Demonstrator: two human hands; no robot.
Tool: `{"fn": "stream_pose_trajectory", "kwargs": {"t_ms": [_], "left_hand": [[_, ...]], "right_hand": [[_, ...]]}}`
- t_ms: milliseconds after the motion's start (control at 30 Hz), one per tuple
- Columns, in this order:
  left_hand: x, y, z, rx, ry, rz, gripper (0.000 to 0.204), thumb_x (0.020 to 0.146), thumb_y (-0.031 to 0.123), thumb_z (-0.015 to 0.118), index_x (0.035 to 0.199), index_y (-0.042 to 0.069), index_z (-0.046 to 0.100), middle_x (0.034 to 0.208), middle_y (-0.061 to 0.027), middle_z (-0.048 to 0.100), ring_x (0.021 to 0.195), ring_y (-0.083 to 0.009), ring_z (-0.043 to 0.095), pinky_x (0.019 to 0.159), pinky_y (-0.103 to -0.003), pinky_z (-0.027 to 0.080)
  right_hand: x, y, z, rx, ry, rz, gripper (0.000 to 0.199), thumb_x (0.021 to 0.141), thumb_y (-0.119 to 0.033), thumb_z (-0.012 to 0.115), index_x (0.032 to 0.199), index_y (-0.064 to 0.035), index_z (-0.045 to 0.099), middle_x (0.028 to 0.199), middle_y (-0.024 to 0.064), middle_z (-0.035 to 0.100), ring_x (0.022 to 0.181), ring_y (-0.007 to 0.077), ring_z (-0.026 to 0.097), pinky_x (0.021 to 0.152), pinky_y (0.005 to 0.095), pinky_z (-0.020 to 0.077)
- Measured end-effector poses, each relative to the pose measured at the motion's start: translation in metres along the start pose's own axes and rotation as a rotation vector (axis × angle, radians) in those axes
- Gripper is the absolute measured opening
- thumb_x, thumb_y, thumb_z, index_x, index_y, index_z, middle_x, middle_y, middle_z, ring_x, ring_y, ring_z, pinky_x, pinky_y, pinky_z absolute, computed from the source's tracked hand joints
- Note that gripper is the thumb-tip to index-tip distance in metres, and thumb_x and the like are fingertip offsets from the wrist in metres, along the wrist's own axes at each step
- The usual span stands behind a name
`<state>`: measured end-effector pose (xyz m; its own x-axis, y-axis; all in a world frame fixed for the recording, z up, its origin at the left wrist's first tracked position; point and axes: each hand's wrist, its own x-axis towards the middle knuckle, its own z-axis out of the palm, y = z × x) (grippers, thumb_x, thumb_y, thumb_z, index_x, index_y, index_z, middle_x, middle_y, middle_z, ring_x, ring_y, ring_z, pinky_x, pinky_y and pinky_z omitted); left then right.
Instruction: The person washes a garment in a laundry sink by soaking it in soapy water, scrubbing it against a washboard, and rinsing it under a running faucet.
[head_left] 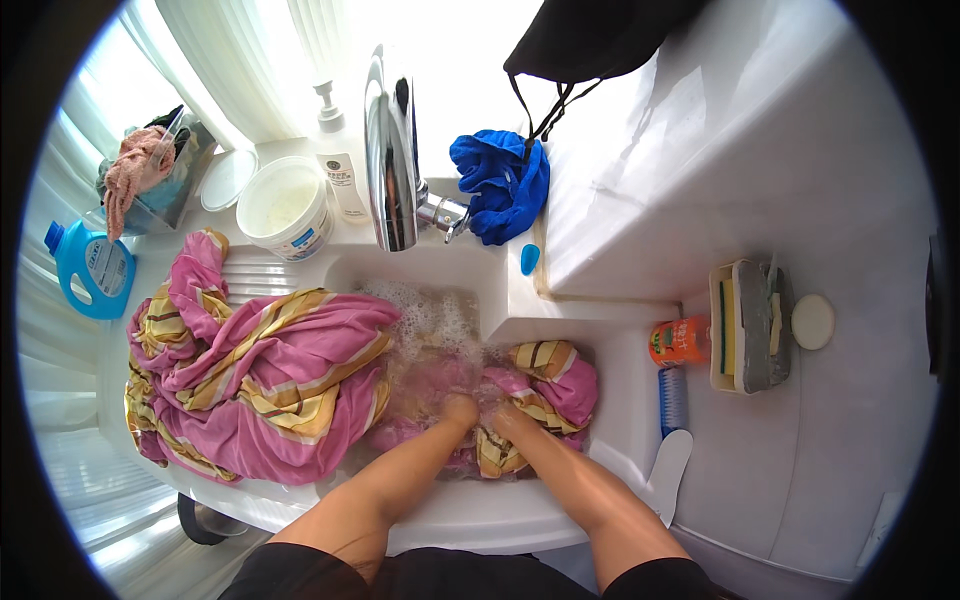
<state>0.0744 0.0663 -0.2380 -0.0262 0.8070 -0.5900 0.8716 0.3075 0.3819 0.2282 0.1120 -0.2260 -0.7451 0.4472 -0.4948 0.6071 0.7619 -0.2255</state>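
Observation:
Both my arms reach down into a white sink (pixel 630 440) of soapy water (pixel 435 330). My left hand (pixel 459 408) is under the surface at the wrist, over pink cloth. Close to its right, my right hand (pixel 507 420) dips in beside a bunched pink and yellow plaid cloth (pixel 565 385) that rises partly out of the water. Water and suds hide the fingers of both hands. A large heap of the same pink and yellow fabric (pixel 290 400) lies on the ribbed drainboard to the left, its right edge hanging into the basin.
A chrome faucet (pixel 390 160) stands behind the basin, with a blue cloth (pixel 505 185) beside it. Along the back left are a white tub (pixel 287 208), a pump bottle (pixel 340 165) and a blue detergent jug (pixel 95 270). At right sit an orange container (pixel 680 341), a blue brush (pixel 674 402) and a sponge holder (pixel 752 330).

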Motion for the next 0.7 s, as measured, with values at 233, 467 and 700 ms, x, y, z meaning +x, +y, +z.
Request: {"fn": "stream_pose_trajectory", "kwargs": {"t_ms": [233,467,700], "left_hand": [[-0.069,0.025,-0.122,-0.264,0.447,0.018,0.035,0.086,0.036,0.060,0.098,0.004,0.067,0.089,-0.0162,0.067,0.084,-0.0349,0.063,0.074,-0.046,0.050],[-0.035,0.019,-0.138,0.082,0.521,0.261,0.049,0.086,0.043,0.062,0.119,0.007,0.057,0.095,-0.0160,0.067,0.093,-0.0367,0.062,0.079,-0.046,0.049],[-0.147,-0.009,-0.170,-0.198,0.147,0.465,0.037,0.083,0.043,0.067,0.092,0.008,0.066,0.082,-0.0189,0.063,0.080,-0.0390,0.061,0.072,-0.045,0.047]], "right_hand": [[-0.074,-0.050,-0.154,0.424,0.461,0.339,0.017,0.081,-0.018,0.059,0.085,-0.0055,0.069,0.091,0.0199,0.067,0.086,0.0360,0.065,0.080,0.0423,0.0525],[-0.045,0.051,-0.123,1.066,0.342,0.773,0.082,0.074,-0.049,0.077,0.124,0.0102,0.052,0.127,0.0228,0.058,0.119,0.0318,0.055,0.096,0.0379,0.0438],[-0.139,-0.033,-0.165,0.968,0.162,0.283,0.106,0.067,-0.057,0.078,0.144,0.0022,0.034,0.142,0.0280,0.041,0.133,0.0399,0.040,0.108,0.0435,0.0350]]}}
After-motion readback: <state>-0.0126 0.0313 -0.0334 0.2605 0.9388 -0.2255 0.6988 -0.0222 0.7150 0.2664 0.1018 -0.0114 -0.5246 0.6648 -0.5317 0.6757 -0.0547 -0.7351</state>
